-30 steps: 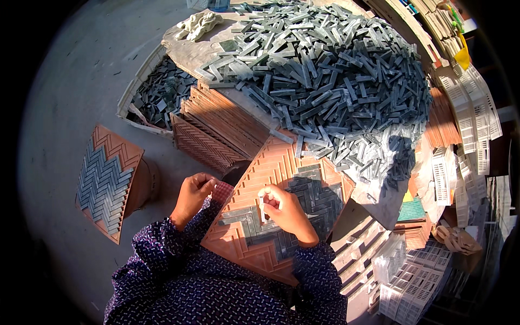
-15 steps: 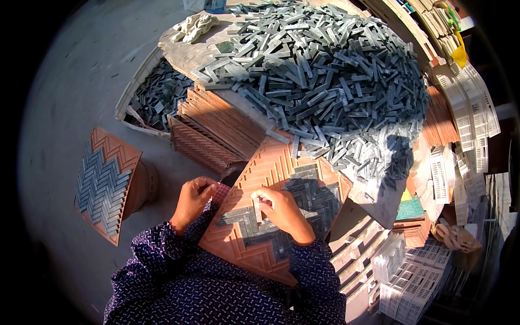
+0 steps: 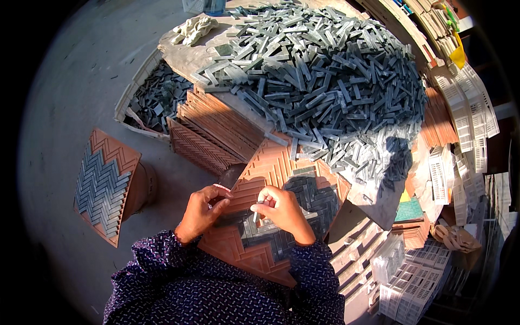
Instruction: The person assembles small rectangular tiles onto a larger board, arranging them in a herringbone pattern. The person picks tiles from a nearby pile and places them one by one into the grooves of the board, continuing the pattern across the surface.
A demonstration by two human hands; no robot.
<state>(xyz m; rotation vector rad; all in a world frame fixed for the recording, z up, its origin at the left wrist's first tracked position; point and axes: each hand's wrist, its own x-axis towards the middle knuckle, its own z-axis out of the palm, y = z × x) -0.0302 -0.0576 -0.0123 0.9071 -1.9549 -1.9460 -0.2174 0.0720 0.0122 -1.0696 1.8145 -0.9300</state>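
Observation:
An orange-brown mould tray (image 3: 259,264) with herringbone grooves lies tilted in front of me, partly filled with dark grey stone strips (image 3: 319,201). Over its middle, my right hand (image 3: 283,212) pinches a narrow stone strip (image 3: 256,215) between thumb and fingers, one end pointing down at the grooves. My left hand (image 3: 201,212) hovers by the tray's left edge, its fingers curled towards the thumb. Something small and pale shows at those fingers, too unclear to name. Just beyond the tray, a big heap of loose stone strips (image 3: 325,81) covers a board.
Left on a round stand rests another mould tray (image 3: 131,154) filled with strips. Stacked empty trays (image 3: 216,122) stand beyond my left hand, beside a white bin (image 3: 123,103) of dark pieces. Pale gloves (image 3: 195,30) lie on the board. White plastic crates (image 3: 414,287) are at right.
My left hand has moved right and slightly down, closer to the tray and my right hand. The strip in my right hand has tilted a little; that hand has barely shifted.

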